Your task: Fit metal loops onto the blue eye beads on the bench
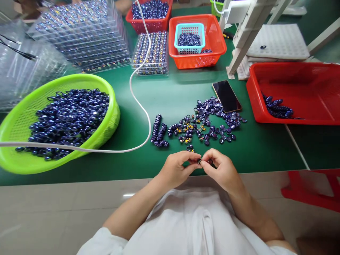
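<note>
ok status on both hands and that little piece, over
Left hand and right hand both pinching one small dark piece. Loose blue pieces just beyond. White cable off left, not touching.

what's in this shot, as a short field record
left hand: pinches small dark part
right hand: pinches the same part
table ahead: loose blue parts on green mat
left side: green basket full of blue parts
right side: red bin, few parts inside
phone: lying beside the loose parts, screen dark
</note>
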`<action>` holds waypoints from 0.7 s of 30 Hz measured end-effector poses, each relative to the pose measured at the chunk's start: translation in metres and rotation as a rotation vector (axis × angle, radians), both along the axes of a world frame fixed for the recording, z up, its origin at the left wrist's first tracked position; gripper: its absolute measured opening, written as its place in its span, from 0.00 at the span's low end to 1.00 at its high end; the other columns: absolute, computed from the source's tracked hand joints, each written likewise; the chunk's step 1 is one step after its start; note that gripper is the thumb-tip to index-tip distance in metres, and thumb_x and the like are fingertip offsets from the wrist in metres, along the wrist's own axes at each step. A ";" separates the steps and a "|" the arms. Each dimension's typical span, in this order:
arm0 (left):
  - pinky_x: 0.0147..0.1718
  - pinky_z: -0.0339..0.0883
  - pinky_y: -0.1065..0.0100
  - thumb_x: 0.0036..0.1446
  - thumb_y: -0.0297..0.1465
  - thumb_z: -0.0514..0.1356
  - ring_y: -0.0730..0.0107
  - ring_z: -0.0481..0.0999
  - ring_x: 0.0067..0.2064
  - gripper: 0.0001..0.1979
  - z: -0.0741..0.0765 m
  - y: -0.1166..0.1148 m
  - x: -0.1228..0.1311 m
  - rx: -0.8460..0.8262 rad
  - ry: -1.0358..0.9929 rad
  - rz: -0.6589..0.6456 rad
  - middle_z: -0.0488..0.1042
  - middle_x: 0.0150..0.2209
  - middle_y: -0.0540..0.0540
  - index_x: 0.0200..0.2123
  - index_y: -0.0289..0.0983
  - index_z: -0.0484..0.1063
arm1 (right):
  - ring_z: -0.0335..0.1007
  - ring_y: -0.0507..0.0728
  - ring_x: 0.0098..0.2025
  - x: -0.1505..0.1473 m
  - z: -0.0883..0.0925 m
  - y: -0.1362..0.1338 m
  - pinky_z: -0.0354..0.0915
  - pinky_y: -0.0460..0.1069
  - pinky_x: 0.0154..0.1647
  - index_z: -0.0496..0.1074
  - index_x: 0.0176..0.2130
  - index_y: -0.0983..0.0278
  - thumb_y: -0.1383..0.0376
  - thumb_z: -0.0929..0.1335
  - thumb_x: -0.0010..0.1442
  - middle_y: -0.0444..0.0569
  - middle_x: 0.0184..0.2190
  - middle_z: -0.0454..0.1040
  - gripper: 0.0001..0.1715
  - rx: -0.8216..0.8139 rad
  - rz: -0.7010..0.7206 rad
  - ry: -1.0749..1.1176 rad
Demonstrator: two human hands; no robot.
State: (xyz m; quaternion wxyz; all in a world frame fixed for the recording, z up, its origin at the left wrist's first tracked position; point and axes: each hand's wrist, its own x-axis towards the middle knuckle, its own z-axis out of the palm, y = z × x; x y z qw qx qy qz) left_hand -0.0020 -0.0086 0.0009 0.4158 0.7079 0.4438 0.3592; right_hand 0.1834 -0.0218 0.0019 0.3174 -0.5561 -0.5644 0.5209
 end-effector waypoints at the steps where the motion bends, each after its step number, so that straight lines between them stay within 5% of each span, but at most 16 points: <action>1: 0.33 0.73 0.71 0.54 0.23 0.66 0.69 0.81 0.32 0.08 0.000 0.000 0.000 0.000 0.009 0.002 0.83 0.34 0.45 0.39 0.35 0.79 | 0.68 0.52 0.31 0.000 0.000 0.000 0.63 0.46 0.31 0.68 0.31 0.61 0.65 0.67 0.59 0.42 0.28 0.70 0.04 -0.008 0.002 0.002; 14: 0.34 0.74 0.69 0.57 0.24 0.63 0.67 0.81 0.33 0.10 0.000 -0.005 0.003 0.039 -0.078 0.017 0.83 0.34 0.42 0.42 0.35 0.81 | 0.61 0.49 0.26 -0.001 0.004 0.010 0.58 0.45 0.25 0.64 0.30 0.61 0.63 0.68 0.59 0.39 0.24 0.64 0.08 -0.061 0.027 0.026; 21: 0.39 0.75 0.66 0.55 0.31 0.66 0.64 0.82 0.38 0.10 0.003 -0.005 0.004 -0.402 -0.284 0.156 0.83 0.36 0.42 0.41 0.35 0.80 | 0.62 0.50 0.28 -0.003 0.003 0.013 0.60 0.45 0.29 0.65 0.30 0.62 0.64 0.68 0.61 0.39 0.26 0.65 0.09 0.007 0.042 0.019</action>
